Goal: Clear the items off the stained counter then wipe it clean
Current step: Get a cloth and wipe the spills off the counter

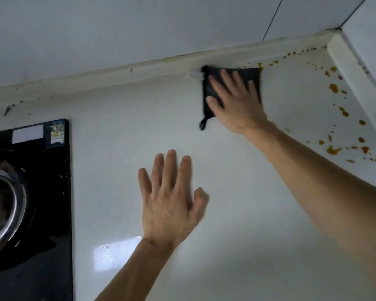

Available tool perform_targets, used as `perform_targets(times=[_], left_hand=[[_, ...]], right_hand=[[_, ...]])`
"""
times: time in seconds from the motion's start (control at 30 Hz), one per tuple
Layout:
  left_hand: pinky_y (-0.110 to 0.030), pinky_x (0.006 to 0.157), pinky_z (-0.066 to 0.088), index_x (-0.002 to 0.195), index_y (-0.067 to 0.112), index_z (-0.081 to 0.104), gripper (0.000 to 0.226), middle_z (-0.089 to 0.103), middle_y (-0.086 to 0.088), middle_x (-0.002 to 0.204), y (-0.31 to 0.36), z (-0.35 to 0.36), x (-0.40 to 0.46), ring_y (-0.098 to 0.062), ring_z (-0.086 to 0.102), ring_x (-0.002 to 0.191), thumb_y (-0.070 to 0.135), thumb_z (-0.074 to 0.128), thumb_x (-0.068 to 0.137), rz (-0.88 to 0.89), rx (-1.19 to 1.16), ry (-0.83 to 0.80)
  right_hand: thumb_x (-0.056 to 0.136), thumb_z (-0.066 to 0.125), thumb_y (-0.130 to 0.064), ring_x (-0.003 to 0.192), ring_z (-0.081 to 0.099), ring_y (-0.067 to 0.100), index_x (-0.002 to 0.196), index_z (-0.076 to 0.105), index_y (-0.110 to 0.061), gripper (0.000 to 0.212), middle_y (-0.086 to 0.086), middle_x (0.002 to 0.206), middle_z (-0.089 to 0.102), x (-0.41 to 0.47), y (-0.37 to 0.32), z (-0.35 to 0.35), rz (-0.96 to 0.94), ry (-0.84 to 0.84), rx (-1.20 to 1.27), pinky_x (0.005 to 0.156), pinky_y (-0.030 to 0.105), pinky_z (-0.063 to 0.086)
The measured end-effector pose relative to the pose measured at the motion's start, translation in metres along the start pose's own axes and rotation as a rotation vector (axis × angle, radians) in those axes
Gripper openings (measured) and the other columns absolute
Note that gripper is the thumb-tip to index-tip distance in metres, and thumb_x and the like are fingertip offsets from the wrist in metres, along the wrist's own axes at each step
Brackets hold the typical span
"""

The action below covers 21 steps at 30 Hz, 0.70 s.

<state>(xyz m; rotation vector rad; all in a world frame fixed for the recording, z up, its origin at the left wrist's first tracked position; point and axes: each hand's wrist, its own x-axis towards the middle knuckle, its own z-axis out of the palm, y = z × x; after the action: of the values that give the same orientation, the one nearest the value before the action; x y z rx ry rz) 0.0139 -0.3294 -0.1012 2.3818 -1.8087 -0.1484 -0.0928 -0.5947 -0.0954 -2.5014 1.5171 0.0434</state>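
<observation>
Worktop [237, 213]: no loose items in view; wiping under way. Your right hand [234, 101] presses flat on the black cloth [211, 90] at the back edge. Orange-brown stains [333, 88] remain right of the cloth. Your left hand [169, 196] rests open, holding nothing.

**Counter layout, head view**

The counter [237, 235] is bounded behind by a wall [139, 29] and to the right by a second wall [373, 40]. A stove [30, 203] is set at its left edge. A cloth [211, 90] is laid at the rear, against the back ledge [117, 72], under the right hand [237, 105]. The left hand [169, 203] is placed flat nearer the front, between stove and cloth. Stains [334, 148] are scattered right of the cloth, toward the corner.
</observation>
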Motion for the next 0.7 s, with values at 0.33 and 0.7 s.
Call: perform_targets(times=[0.33,0.7], left_hand=[[-0.066,0.121,0.018,0.157,0.018,0.044,0.073,0.035,-0.013,0.167,-0.002,0.010,0.000,-0.041,0.027,0.156,0.052,0.053,0.092,0.002,-0.009,0.006],[-0.065,0.122,0.017,0.156,0.020,0.045,0.072,0.035,-0.013,0.166,0.000,0.005,0.002,-0.039,0.026,0.156,0.053,0.053,0.092,0.005,-0.021,-0.012]], right_hand=[[0.104,0.021,-0.055,0.158,0.003,0.023,0.162,0.014,-0.035,0.062,-0.005,0.171,0.007,-0.010,-0.066,0.015,-0.152,0.009,-0.035,0.126,0.052,0.004],[0.101,0.019,-0.061,0.158,0.003,0.025,0.162,0.011,-0.035,0.067,-0.001,0.172,0.005,0.007,0.083,-0.012,0.276,0.052,0.037,0.126,0.054,0.004]])
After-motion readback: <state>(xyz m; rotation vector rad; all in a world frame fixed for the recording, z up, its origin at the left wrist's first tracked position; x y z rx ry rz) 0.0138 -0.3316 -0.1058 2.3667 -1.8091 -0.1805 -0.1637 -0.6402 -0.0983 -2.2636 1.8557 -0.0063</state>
